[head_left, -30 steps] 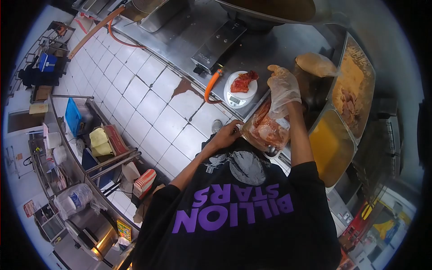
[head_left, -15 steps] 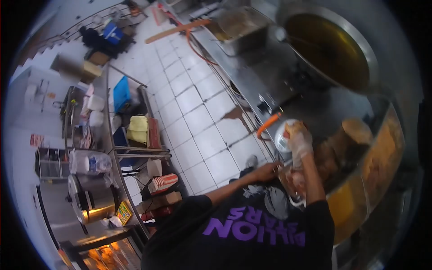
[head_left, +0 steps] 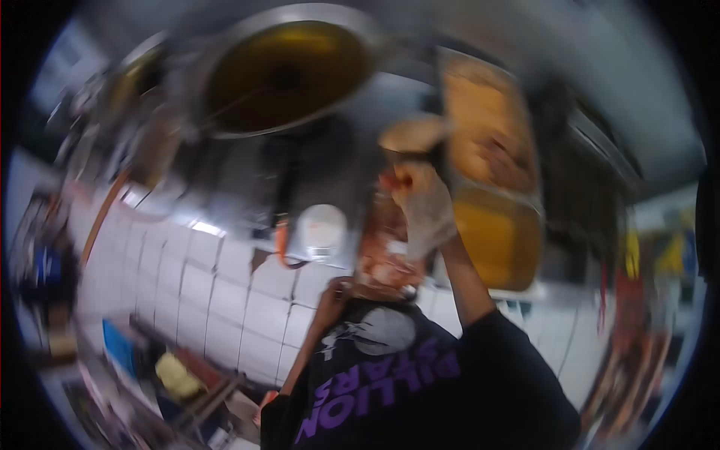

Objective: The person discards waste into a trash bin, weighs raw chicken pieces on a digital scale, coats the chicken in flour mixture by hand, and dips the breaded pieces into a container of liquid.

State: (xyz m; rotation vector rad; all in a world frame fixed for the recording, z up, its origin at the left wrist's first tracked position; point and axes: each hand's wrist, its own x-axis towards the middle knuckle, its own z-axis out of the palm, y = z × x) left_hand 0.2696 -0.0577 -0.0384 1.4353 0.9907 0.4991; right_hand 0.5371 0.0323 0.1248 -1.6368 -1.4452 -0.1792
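Observation:
A clear plastic glove covers my right hand (head_left: 424,202), whose fingers are closed on a reddish piece of raw chicken (head_left: 388,180), blurred by motion. The hand is above a long container (head_left: 356,289) of raw chicken pieces (head_left: 386,266). My left hand (head_left: 336,298) is bare, its fingers curled at the container's near left corner. A white round dish (head_left: 322,228) rests on a square base left of the container. Beyond my right hand stands a tan bowl-like thing (head_left: 412,135).
A wide pan of oil (head_left: 289,75) stands at the back. To the right are a tray of orange-tan coating (head_left: 480,90) with meat on it and a tray of yellow-orange mix (head_left: 499,247). White floor tiles (head_left: 199,300) and a shelf rack (head_left: 210,397) lie to the left.
My view has swung right. My right hand has moved from over the white dish to over the container with the chicken piece. My left hand stays by the container's corner.

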